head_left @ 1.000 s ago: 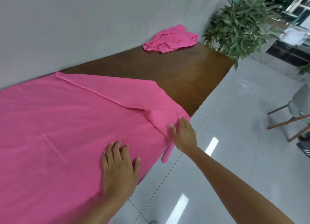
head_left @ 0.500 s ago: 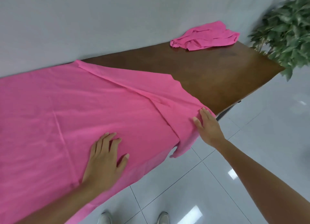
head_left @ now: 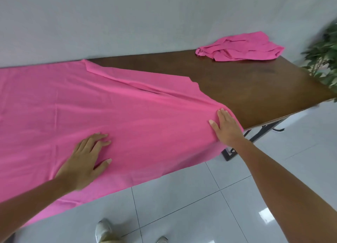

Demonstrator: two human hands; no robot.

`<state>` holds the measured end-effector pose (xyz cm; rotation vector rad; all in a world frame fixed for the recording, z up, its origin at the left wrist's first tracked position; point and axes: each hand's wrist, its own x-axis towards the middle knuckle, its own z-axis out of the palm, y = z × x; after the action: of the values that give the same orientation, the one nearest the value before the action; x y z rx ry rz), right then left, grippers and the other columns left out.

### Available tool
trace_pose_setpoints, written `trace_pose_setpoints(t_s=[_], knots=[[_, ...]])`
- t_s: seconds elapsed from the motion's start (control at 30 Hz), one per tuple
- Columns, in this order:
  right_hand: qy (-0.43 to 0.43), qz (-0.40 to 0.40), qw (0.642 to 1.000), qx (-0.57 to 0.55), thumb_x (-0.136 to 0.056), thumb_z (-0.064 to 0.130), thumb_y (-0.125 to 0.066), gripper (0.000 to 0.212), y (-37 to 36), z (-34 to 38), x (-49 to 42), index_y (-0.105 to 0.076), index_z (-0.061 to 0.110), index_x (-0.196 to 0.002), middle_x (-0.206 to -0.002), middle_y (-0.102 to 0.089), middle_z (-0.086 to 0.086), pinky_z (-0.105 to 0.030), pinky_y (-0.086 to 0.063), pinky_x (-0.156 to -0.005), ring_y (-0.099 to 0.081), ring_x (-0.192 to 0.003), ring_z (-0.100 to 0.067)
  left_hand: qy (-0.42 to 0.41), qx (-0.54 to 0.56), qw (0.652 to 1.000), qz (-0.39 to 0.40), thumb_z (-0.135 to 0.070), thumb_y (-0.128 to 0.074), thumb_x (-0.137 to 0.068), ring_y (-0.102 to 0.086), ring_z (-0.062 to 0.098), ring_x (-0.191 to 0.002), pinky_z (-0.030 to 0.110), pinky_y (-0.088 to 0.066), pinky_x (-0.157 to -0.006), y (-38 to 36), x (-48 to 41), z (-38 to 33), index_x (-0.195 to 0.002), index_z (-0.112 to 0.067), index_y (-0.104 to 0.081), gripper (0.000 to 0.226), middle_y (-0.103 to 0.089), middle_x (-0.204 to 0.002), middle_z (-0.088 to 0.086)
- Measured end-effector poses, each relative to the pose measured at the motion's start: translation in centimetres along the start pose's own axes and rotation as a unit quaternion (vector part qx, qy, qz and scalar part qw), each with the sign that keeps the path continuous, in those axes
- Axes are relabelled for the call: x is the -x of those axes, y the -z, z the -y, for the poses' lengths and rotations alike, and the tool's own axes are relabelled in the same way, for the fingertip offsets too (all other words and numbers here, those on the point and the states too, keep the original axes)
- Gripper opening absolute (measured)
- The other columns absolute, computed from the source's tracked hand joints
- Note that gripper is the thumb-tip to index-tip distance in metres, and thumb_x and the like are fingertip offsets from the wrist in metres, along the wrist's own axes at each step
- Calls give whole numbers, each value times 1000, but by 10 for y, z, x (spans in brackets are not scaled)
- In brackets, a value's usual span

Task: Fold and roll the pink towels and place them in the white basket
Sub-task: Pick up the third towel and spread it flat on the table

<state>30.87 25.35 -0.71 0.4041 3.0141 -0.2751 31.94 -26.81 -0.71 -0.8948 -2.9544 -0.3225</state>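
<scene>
A large pink towel (head_left: 91, 104) lies spread over the left part of the brown table (head_left: 246, 82), its near edge hanging over the front. Its right end is folded back in a slanting flap with wrinkles. My left hand (head_left: 87, 159) lies flat on the towel near the front edge, fingers straight. My right hand (head_left: 227, 127) presses flat on the towel's right corner at the table's front edge. A second pink towel (head_left: 240, 47) sits crumpled at the table's far right, by the wall. No white basket is in view.
A grey wall (head_left: 145, 20) runs behind the table. A green plant (head_left: 326, 57) stands past the table's right end. Black table legs (head_left: 255, 139) show under the right side. Glossy white floor tiles (head_left: 209, 197) and my shoes (head_left: 105, 230) are below.
The view swung left and down, so the crumpled towel and plant shifted right. The hanging corner of the towel now lies smoothed under my right hand; my left hand slid left along the cloth.
</scene>
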Motion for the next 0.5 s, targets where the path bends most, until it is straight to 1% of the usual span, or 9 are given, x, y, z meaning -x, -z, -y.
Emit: trace_pose_setpoints(t_s=[0.07, 0.17, 0.27, 0.3, 0.37, 0.43, 0.5], knots=[[-11, 0, 1000, 7, -96, 69, -7, 86, -2, 1, 2, -4, 13, -162, -170, -3, -6, -42, -1, -126, 0, -156, -22, 6, 1, 1000, 4, -58, -38, -95, -35, 28, -144, 45, -27, -119, 1, 1, -3, -142, -14, -50, 66, -41, -151, 5], [-27, -3, 1000, 14, -100, 64, -11, 78, -1, 6, 6, -4, 16, -162, -170, -2, -2, -48, 2, -124, 4, -156, -28, 11, 6, 1000, 5, -59, -38, -95, -37, 28, -143, 46, -28, -118, 2, 1, -6, -141, -14, -51, 65, -41, -151, 5], [-26, 2, 1000, 8, -101, 64, -15, 77, 4, 9, 7, -10, 16, -161, -169, -6, -3, -52, -2, -124, 0, -155, -31, 9, 8, 1000, 5, -59, -38, -95, -37, 28, -142, 48, -30, -117, 2, 1, -7, -139, -15, -52, 64, -42, -150, 5], [-26, -6, 1000, 6, -102, 63, -18, 76, 6, 10, 7, -14, 15, -160, -168, -11, -4, -52, -5, -123, -5, -154, -31, 12, 12, 1000, 1, -59, -39, -94, -39, 28, -141, 47, -31, -116, 2, 0, -8, -138, -15, -53, 63, -44, -148, 5], [-24, -41, 999, 10, -103, 60, -24, 70, 12, 13, 8, -29, 12, -154, -162, -28, -11, -53, -17, -120, -21, -149, -33, 25, 22, 999, -11, -60, -43, -92, -44, 27, -134, 47, -34, -112, 2, -7, -8, -130, -17, -57, 59, -49, -140, 3], [-5, -85, 996, 14, -104, 54, -30, 60, 16, 16, 8, -45, 10, -142, -147, -45, -16, -53, -28, -114, -36, -139, -35, 39, 26, 998, -31, -59, -45, -91, -50, 28, -123, 48, -40, -104, 4, -17, -9, -120, -18, -61, 52, -54, -128, 2], [24, -121, 992, -9, -104, 46, -36, 51, 19, 21, 2, -55, 8, -132, -135, -55, -18, -53, -34, -109, -45, -130, -36, 51, 15, 997, -62, -55, -45, -92, -54, 29, -111, 46, -42, -94, 5, -31, -8, -112, -17, -62, 46, -57, -117, 2]])
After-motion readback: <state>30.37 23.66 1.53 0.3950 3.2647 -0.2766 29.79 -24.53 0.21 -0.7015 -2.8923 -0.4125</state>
